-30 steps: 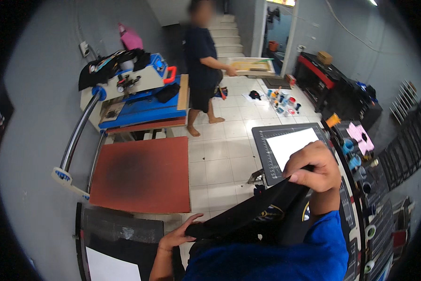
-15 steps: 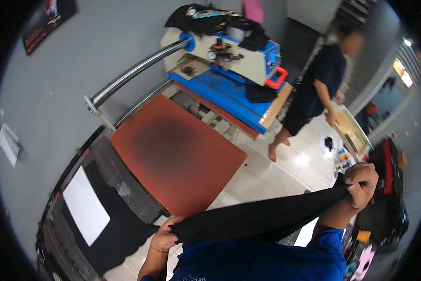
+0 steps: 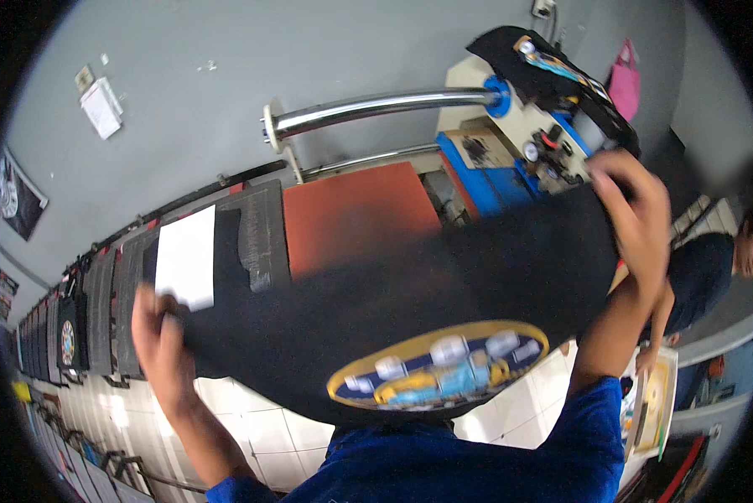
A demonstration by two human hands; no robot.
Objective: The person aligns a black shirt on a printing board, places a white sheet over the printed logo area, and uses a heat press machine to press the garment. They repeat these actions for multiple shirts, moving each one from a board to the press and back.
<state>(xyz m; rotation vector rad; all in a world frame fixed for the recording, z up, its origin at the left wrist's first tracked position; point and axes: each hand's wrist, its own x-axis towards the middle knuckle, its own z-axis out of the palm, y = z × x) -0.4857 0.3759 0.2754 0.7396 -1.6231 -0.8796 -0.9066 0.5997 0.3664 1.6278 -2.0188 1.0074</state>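
A black fabric piece (image 3: 376, 293) hangs stretched out in front of me between both hands. Its lower part carries a printed oval emblem (image 3: 439, 377) with a gold border and light-blue and yellow shapes. My left hand (image 3: 163, 352), blurred, has its fingers closed on the left edge of the cloth. On the opposite end my right hand (image 3: 636, 218) grips the upper corner, thumb and fingers pinched over it. Behind the cloth shows an orange-red flat pad (image 3: 360, 205), its lower part hidden. Left of that pad, a white sheet (image 3: 184, 260) lies on another black cloth (image 3: 229, 260) over a grey board.
A blue-and-cream press machine (image 3: 494, 189) stands at the back right, with a thick metal tube (image 3: 376, 113) reaching left. A row of grey boards (image 3: 100, 310) runs off left. Another person (image 3: 703, 277) is at the right, beside a framed tray (image 3: 655, 402).
My view has swung left. The black cloth, earlier a narrow folded band, is now spread wide with its emblem showing. My hands are raised higher and farther apart.
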